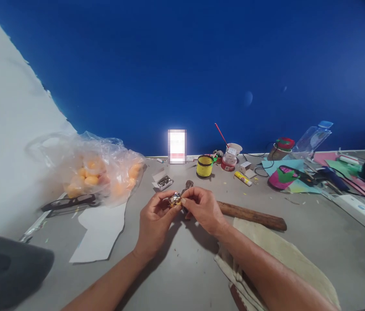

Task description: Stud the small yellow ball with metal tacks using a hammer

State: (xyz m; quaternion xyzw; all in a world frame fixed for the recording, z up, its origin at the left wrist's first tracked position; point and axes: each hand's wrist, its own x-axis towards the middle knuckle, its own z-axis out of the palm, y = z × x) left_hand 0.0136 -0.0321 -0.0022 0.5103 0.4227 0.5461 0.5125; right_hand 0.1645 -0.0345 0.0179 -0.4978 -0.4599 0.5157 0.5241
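Observation:
A small round ball with shiny silver bumps and some orange showing is held between the thumb and fingers of my left hand. My right hand pinches at the ball's right side, its thumb and index finger together; whatever is in that pinch is too small to make out. Just behind my hands lies a hammer, its wooden handle stretching right and its head partly covered by my right hand. Beyond the ball, an opened small white box holds several shiny metal pieces that look like thumbtacks.
Left, a clear plastic bag contains several orange balls, near dark glasses and white paper. A pale cloth lies under my right forearm. Behind stand a yellow cup, a glue stick and a plastic bottle.

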